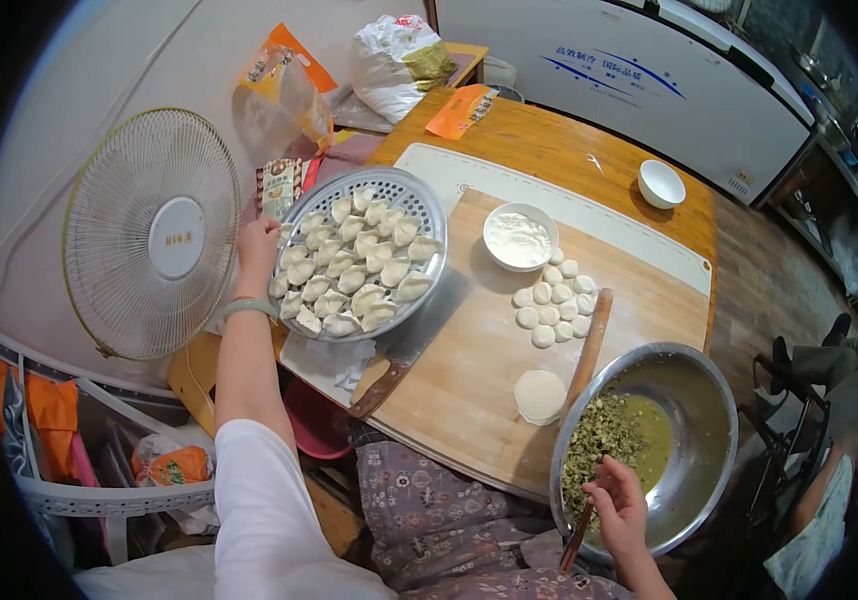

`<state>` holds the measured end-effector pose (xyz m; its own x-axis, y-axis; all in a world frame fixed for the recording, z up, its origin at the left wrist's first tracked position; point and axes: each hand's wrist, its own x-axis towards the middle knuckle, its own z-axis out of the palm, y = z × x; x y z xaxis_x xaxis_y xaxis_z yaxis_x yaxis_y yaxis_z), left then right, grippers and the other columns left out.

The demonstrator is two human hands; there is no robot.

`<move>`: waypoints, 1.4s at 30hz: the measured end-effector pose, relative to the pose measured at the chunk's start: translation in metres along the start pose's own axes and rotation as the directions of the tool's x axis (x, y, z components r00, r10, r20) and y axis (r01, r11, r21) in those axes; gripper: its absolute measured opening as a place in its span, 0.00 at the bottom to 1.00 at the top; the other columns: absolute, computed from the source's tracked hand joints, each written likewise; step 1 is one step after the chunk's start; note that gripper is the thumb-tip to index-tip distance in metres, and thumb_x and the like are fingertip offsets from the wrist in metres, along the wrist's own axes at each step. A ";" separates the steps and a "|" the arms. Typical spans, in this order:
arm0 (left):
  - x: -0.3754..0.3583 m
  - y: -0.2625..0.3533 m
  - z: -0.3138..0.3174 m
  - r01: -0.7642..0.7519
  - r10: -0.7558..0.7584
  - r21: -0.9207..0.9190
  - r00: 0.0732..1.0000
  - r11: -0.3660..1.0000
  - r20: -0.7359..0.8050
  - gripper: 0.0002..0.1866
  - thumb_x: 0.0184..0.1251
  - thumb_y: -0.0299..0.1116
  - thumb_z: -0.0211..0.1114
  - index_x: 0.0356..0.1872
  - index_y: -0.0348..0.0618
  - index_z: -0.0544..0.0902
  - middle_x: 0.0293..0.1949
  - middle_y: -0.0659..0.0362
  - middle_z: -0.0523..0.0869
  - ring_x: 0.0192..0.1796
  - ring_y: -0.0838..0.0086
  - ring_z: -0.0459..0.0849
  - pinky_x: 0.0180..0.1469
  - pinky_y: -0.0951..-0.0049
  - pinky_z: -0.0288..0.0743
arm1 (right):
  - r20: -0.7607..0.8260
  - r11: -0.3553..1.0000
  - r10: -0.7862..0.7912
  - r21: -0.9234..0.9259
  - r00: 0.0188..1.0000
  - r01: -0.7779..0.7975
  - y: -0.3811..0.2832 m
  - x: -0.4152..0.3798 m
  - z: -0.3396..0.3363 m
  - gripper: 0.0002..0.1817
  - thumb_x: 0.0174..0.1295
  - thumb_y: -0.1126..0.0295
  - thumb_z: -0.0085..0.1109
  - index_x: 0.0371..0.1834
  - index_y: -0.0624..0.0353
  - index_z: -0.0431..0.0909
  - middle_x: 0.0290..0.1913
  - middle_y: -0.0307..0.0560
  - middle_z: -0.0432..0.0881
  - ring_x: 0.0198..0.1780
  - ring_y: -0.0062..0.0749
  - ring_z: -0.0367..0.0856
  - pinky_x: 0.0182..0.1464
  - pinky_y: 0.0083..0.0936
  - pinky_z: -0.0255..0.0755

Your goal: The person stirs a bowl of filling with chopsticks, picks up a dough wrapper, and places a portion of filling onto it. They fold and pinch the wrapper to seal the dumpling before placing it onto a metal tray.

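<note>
My left hand (259,245) is closed at the left rim of a round perforated metal tray (436,205) that holds several folded dumplings (354,250). Over the near left side of a large metal bowl (714,430) is my right hand (617,500), its fingers closed round brown chopsticks (576,540). Chopped green filling (599,440) and yellowish liquid lie in that bowl. Beside it on the wooden board (449,400) are a rolling pin (589,345), a flat dough wrapper (540,397), several small dough pieces (554,300) and a white bowl of flour (519,240).
A cleaver (379,388) lies by the tray, above a red basin (317,420). A fan (154,235) stands at the left. An empty white bowl (661,185) is on the table's far right. Another person's legs (834,375) show at the right edge.
</note>
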<state>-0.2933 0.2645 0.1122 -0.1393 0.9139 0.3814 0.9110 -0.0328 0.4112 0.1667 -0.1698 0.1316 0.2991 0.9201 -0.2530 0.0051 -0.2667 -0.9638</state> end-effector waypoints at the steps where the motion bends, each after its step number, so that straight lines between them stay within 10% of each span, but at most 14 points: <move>1: -0.003 0.003 0.000 0.002 -0.003 0.026 1.000 1.000 0.003 0.07 0.51 0.27 0.63 0.32 0.42 0.83 0.30 0.51 0.84 0.34 0.62 0.83 0.39 0.66 0.74 | 0.001 1.000 0.001 -0.006 1.000 -0.001 0.000 0.000 0.001 0.22 0.58 0.82 0.51 0.58 0.64 0.66 0.48 0.48 0.70 0.42 0.26 0.78 0.43 0.18 0.74; 9: -0.003 -0.017 0.019 -0.147 0.137 0.093 0.985 0.985 0.108 0.06 0.52 0.25 0.61 0.32 0.40 0.83 0.33 0.49 0.83 0.37 0.60 0.82 0.41 0.66 0.73 | -0.001 0.999 -0.013 -0.046 1.000 0.012 -0.001 0.000 0.006 0.22 0.58 0.82 0.52 0.57 0.63 0.67 0.47 0.48 0.71 0.41 0.26 0.77 0.43 0.18 0.74; 14: 0.002 -0.019 0.030 0.291 -0.229 -0.267 0.943 0.919 0.239 0.11 0.54 0.24 0.59 0.40 0.36 0.80 0.42 0.44 0.81 0.43 0.56 0.80 0.45 0.65 0.72 | 0.007 0.982 -0.058 -0.181 0.998 0.058 -0.001 0.001 0.007 0.19 0.57 0.81 0.54 0.53 0.62 0.71 0.44 0.47 0.73 0.40 0.26 0.77 0.42 0.19 0.73; 16: 0.008 -0.030 0.034 -0.173 0.168 0.013 0.968 0.985 0.188 0.14 0.61 0.26 0.53 0.47 0.35 0.77 0.43 0.44 0.81 0.45 0.55 0.79 0.49 0.65 0.70 | -0.018 0.962 -0.075 -0.265 0.997 0.068 -0.001 0.002 -0.003 0.17 0.57 0.80 0.55 0.51 0.62 0.73 0.42 0.47 0.74 0.40 0.27 0.78 0.40 0.20 0.73; 19: -0.027 0.082 0.003 -0.358 0.358 0.096 0.934 0.929 0.017 0.16 0.64 0.27 0.48 0.51 0.37 0.75 0.46 0.45 0.80 0.47 0.56 0.78 0.50 0.64 0.70 | 0.055 0.860 -0.145 -0.486 0.988 0.154 0.003 0.003 -0.024 0.15 0.56 0.79 0.56 0.48 0.59 0.75 0.40 0.48 0.76 0.39 0.34 0.78 0.38 0.24 0.73; 22: -0.115 0.172 0.021 -0.403 0.499 -0.382 0.844 0.832 0.197 0.14 0.60 0.26 0.54 0.47 0.38 0.77 0.43 0.48 0.81 0.46 0.55 0.78 0.49 0.64 0.71 | 0.306 0.643 -0.166 -0.688 0.937 0.338 0.014 -0.001 -0.038 0.21 0.48 0.80 0.56 0.47 0.50 0.77 0.44 0.49 0.76 0.43 0.43 0.77 0.43 0.31 0.73; 25: -0.211 0.237 0.050 -0.179 0.585 -0.590 0.520 0.787 0.622 0.10 0.57 0.30 0.59 0.39 0.40 0.81 0.39 0.49 0.81 0.41 0.55 0.79 0.45 0.65 0.73 | 0.462 0.576 -0.124 -0.687 0.878 0.443 0.022 -0.011 -0.042 0.23 0.45 0.81 0.55 0.48 0.50 0.77 0.46 0.49 0.76 0.48 0.44 0.75 0.48 0.32 0.71; 31: -0.282 0.271 0.115 -0.347 0.522 -0.392 0.622 0.852 0.583 0.08 0.56 0.33 0.61 0.33 0.41 0.80 0.38 0.49 0.81 0.41 0.58 0.80 0.42 0.62 0.73 | 0.426 0.584 -0.188 -0.676 0.885 0.450 0.024 -0.033 -0.045 0.21 0.45 0.79 0.57 0.46 0.52 0.77 0.51 0.49 0.74 0.51 0.46 0.73 0.50 0.33 0.70; 34: -0.281 0.277 0.116 -0.111 0.286 -0.276 0.600 0.955 0.747 0.07 0.52 0.33 0.63 0.31 0.43 0.80 0.34 0.50 0.80 0.41 0.55 0.78 0.42 0.61 0.72 | 0.353 0.575 -0.295 -0.677 0.888 0.460 0.034 -0.037 -0.046 0.16 0.46 0.77 0.61 0.40 0.54 0.76 0.50 0.49 0.75 0.49 0.46 0.75 0.46 0.33 0.72; 40: -0.316 0.260 0.088 -0.463 0.663 -0.493 0.634 0.737 0.397 0.04 0.55 0.29 0.60 0.28 0.40 0.75 0.41 0.51 0.81 0.44 0.59 0.79 0.45 0.64 0.73 | 0.008 0.702 -0.511 -0.573 0.860 0.422 0.023 -0.036 -0.062 0.09 0.52 0.77 0.61 0.37 0.57 0.77 0.37 0.49 0.81 0.38 0.41 0.81 0.38 0.28 0.76; 42: -0.332 0.243 0.092 -0.225 0.565 -0.643 0.728 0.732 0.389 0.03 0.56 0.27 0.58 0.29 0.40 0.74 0.42 0.51 0.81 0.45 0.62 0.79 0.48 0.65 0.73 | -0.026 0.803 -0.428 -0.470 0.903 0.367 0.023 -0.040 -0.069 0.08 0.56 0.76 0.60 0.39 0.59 0.79 0.37 0.49 0.82 0.37 0.35 0.82 0.39 0.23 0.76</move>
<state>0.0098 -0.0097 0.0089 0.5645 0.8038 0.1880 0.4488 -0.4900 0.7473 0.2208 -0.2325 0.1257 0.2928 0.9378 0.1866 0.5627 -0.0112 -0.8266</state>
